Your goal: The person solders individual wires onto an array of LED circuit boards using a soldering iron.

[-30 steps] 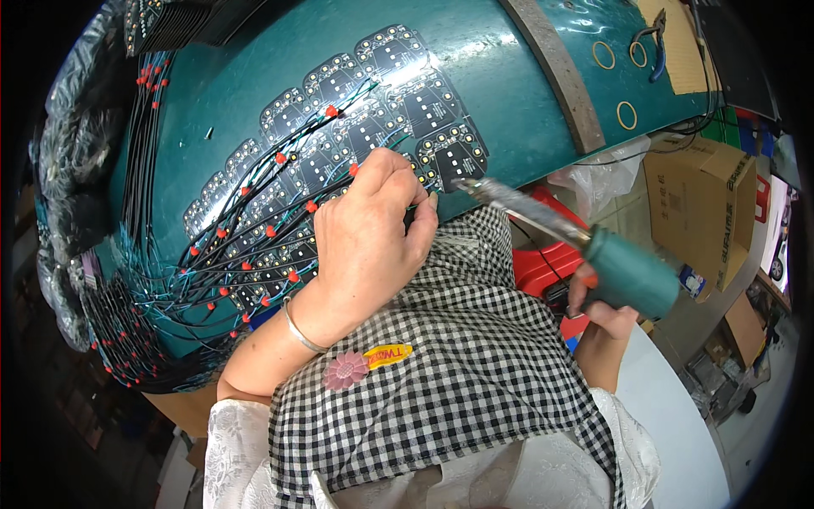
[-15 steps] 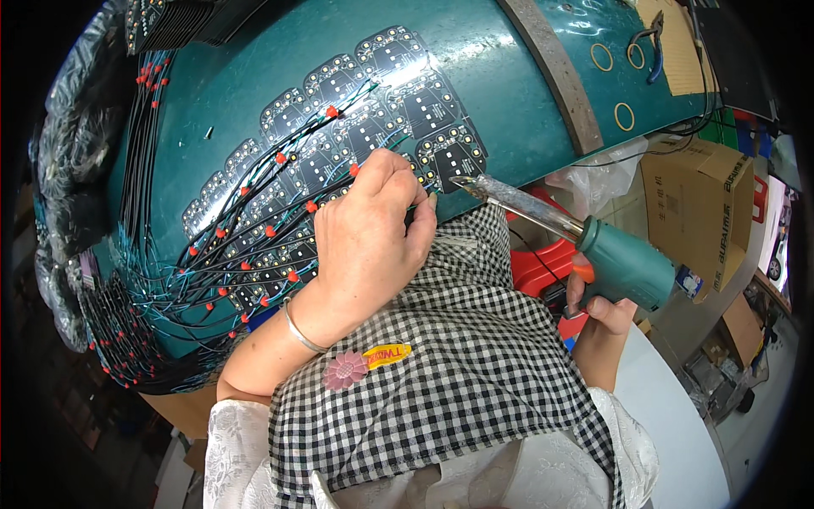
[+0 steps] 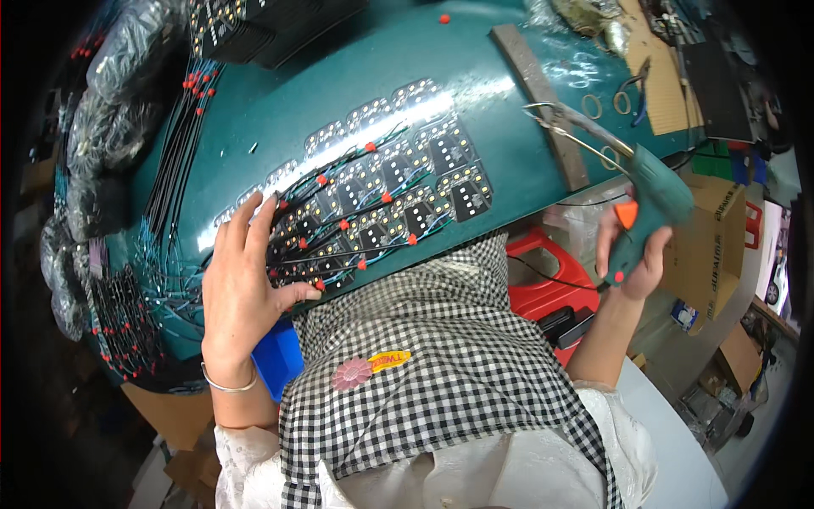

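Note:
My left hand [image 3: 242, 284] lies over the left end of a panel of black circuit boards [image 3: 471, 199], its fingers stretched out and its thumb spread at the near edge. Beneath it run black cables with red caps [image 3: 343, 226], whose thin blue-green wire ends rest across the boards. My right hand [image 3: 640, 263] is wrapped round the handle of a green pistol-shaped soldering gun [image 3: 666, 195] with an orange trigger. The gun's metal shaft points up and left, and its tip appears over a long metal bar [image 3: 534, 97], away from the boards.
A stack of circuit boards [image 3: 263, 34] stands at the far left, with cables hanging from it. Plastic-wrapped bundles [image 3: 127, 64] line the left edge. Pliers [image 3: 640, 93] and tan rings [image 3: 592, 106] lie at the far right. A cardboard box [image 3: 712, 242] and red stool [image 3: 551, 276] stand beyond the table edge.
My left hand has moved left from the right-hand boards, and its pinched fingers have spread. My right hand has lifted the soldering gun away from the boards, up and to the right.

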`<state>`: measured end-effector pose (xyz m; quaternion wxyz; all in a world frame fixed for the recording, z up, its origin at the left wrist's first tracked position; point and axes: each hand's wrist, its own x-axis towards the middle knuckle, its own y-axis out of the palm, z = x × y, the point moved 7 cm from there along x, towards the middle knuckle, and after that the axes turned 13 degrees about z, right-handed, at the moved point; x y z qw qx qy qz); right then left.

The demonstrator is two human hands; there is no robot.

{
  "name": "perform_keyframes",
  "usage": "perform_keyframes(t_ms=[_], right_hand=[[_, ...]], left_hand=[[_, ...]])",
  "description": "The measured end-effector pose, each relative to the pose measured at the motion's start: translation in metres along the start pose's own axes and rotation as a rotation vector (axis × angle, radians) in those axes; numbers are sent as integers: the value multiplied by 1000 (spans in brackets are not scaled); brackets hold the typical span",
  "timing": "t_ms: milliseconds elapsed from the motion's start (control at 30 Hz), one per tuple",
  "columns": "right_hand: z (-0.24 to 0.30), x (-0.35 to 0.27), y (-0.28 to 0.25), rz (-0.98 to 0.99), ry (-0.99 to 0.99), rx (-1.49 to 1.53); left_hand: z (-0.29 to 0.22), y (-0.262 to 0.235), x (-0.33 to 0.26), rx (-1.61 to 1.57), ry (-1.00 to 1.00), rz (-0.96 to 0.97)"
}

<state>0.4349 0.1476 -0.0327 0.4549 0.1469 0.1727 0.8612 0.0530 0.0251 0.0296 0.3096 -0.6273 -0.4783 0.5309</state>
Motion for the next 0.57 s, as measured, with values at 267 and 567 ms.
perform_keyframes(t_ms=[267,567], right_hand=[[-3,50,-56,-173,252,68],[33,44,-66,-605,239,-1648]], left_hand=[[9,21,-2,2,-37,-10],[26,25,-3,-111,-49,7]])
